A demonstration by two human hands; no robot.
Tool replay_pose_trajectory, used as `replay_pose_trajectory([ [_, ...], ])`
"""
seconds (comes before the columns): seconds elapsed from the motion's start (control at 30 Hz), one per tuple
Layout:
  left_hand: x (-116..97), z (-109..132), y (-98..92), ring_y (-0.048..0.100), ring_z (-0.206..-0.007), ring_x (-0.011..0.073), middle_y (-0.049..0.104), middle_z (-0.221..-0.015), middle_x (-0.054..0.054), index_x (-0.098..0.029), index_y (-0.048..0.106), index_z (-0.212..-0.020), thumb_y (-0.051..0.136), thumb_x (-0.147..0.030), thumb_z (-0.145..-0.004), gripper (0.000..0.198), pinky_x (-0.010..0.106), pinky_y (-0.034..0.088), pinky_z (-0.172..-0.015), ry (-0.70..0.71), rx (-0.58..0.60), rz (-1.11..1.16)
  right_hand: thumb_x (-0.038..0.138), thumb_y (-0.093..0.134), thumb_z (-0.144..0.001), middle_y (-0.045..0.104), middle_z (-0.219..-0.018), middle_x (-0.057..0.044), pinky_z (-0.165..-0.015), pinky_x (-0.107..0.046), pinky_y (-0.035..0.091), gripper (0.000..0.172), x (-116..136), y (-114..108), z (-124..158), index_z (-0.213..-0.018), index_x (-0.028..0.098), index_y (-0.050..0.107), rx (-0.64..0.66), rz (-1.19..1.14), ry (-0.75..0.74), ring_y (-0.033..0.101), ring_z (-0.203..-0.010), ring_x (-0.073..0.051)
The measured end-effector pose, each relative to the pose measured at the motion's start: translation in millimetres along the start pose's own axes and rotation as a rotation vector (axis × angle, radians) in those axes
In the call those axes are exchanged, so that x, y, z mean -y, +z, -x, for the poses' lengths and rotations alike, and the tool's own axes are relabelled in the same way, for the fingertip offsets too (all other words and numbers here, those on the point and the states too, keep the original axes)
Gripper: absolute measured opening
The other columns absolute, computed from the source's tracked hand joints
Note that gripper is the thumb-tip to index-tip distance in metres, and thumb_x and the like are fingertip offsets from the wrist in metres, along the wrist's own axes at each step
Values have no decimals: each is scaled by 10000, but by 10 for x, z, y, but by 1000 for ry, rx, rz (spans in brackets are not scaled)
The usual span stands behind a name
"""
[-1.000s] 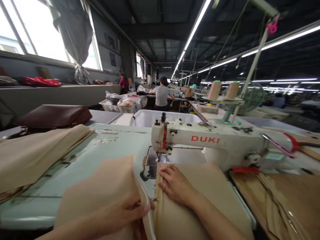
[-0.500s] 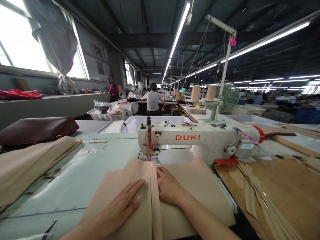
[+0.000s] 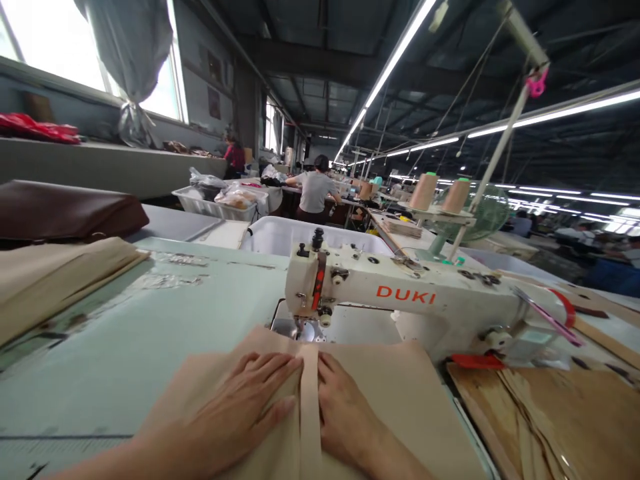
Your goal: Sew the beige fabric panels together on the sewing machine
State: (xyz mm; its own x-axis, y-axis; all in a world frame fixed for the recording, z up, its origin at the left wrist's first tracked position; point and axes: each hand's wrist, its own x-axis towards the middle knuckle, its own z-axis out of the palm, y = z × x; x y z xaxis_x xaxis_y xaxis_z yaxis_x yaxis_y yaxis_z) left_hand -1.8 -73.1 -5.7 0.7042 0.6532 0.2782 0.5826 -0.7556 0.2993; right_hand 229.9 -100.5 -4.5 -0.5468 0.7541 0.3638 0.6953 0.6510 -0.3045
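A large beige sheet (image 3: pixel 395 393), fabric or thin leather, lies in front of the sewing machine (image 3: pixel 350 280) marked DUKI. Down its middle runs a narrow folded strip (image 3: pixel 310 413) of the same colour. My left hand (image 3: pixel 255 400) rests flat on the sheet just left of the strip, fingers stretched forward and thumb apart. Along the strip's right edge my right hand (image 3: pixel 345 407) is closed, its fingers curled in against the material; their tips are partly hidden. The sheet's far edge is just short of the needle area (image 3: pixel 299 327).
Folded beige pieces (image 3: pixel 55 287) and a dark brown leather item (image 3: pixel 65 210) lie at the left. Narrow strips (image 3: pixel 520 413) rest on a wooden board (image 3: pixel 590 413) at the right. Behind the machine are a white bin (image 3: pixel 260 233) and thread cones (image 3: pixel 424 192). A person (image 3: pixel 316 190) sits farther off.
The view has turned and tilted, so the machine appears slanted. My left hand has slid forward and right, closer to the strip. The sheet's far edge now sits slightly back from the needle.
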Motion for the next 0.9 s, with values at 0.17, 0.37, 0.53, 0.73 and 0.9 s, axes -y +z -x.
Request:
replay_pose_trajectory([
  [0.17,250,-266,1,469,-1342,260,528,-1459,34,-310,427,-1471,492,-365,-1003,476,488,253,-1175,5,-19,-5,104,547,-795,576,-1329,-24,-1192,-296,278,454,-40,-24,-57,-1216,242,647,23,-95,26,427,-1299,-191],
  [0.37,276,-286,11,523,-1272,283,577,-1390,68,-265,489,-1410,590,-353,-928,500,476,280,-1157,92,-77,-26,101,538,-787,537,-1387,-27,-1221,-335,234,483,-61,-22,-73,-1240,238,631,42,-101,42,373,-1357,-203],
  [0.53,87,-21,-26,472,-1345,295,531,-1461,32,-325,319,-1528,537,-418,-968,608,441,351,-1113,39,-85,-28,103,534,-775,512,-1428,-18,-1200,-316,271,482,13,-9,19,-1224,238,644,88,-124,3,373,-1357,-205],
  [0.73,295,-363,-49,502,-1292,251,583,-1389,26,-305,476,-1384,496,-331,-984,401,483,224,-1141,26,-25,-31,83,529,-773,564,-1338,-30,-1199,-327,281,488,9,-34,-53,-1221,241,643,53,-94,72,391,-1331,-203],
  [0.9,522,-602,-66,511,-1262,274,627,-1290,82,-221,586,-1260,506,-318,-974,312,523,132,-1171,33,-126,-78,82,539,-792,559,-1343,-41,-1208,-339,274,470,-7,-55,-100,-1227,228,640,60,-76,40,384,-1339,-206],
])
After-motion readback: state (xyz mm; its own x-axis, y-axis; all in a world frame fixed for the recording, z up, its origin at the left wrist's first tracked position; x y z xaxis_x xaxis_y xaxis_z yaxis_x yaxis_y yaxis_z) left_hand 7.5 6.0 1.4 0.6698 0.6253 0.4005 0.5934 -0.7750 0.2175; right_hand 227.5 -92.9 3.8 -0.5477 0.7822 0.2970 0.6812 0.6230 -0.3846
